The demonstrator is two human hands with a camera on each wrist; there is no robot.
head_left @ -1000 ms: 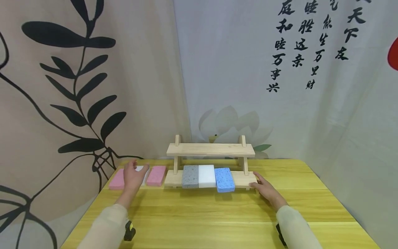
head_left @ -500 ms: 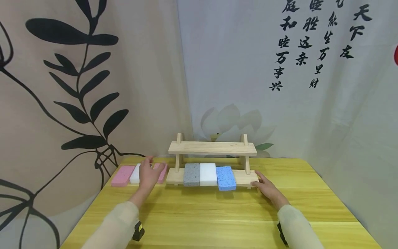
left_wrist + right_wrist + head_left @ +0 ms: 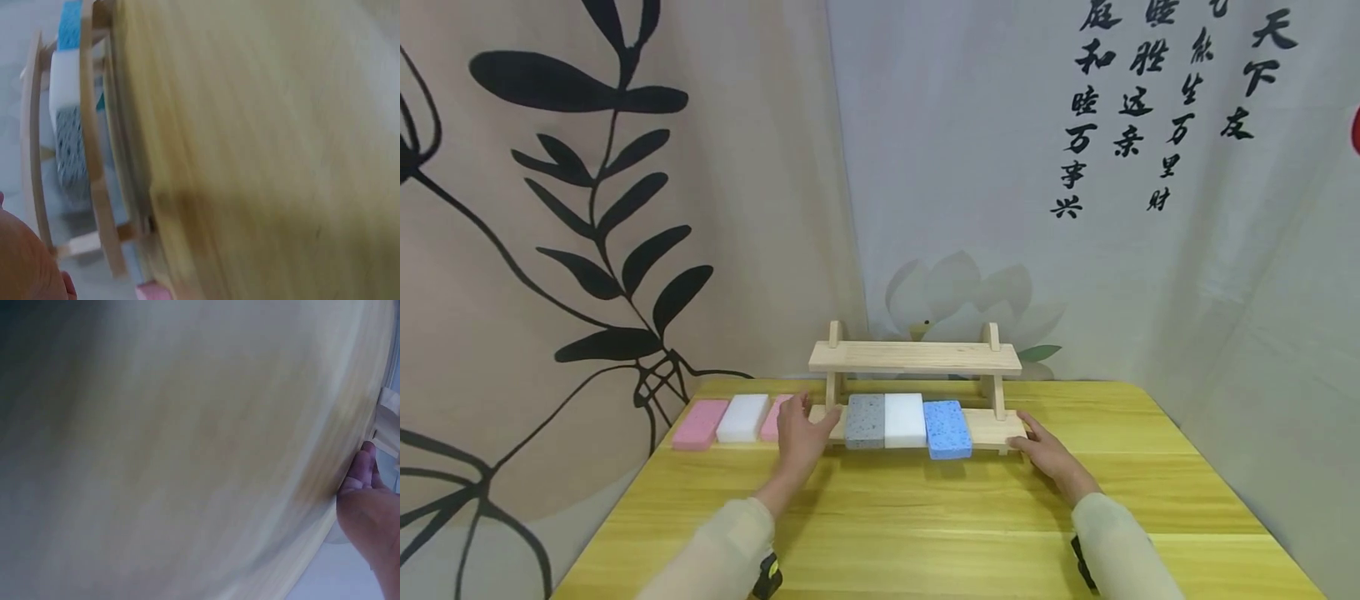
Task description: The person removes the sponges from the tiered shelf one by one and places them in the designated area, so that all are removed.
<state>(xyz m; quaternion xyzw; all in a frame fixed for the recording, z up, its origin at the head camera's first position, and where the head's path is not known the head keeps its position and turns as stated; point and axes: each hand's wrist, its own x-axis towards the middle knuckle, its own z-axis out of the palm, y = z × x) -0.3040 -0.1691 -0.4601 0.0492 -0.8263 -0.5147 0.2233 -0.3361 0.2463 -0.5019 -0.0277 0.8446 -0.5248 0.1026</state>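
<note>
In the head view, the left hand [image 3: 802,435], thumb and fingers spread, is at the left end of the wooden rack [image 3: 914,357], beside a grey sponge [image 3: 865,422] on its lower shelf; the right hand [image 3: 1049,457] touches the right end, its grip unclear. The left wrist view shows the left hand near the rack; the right wrist view, the right hand by its end.

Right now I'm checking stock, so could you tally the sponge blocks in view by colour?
Pink blocks: 2
White blocks: 2
Grey block: 1
Blue block: 1
Total: 6
</note>
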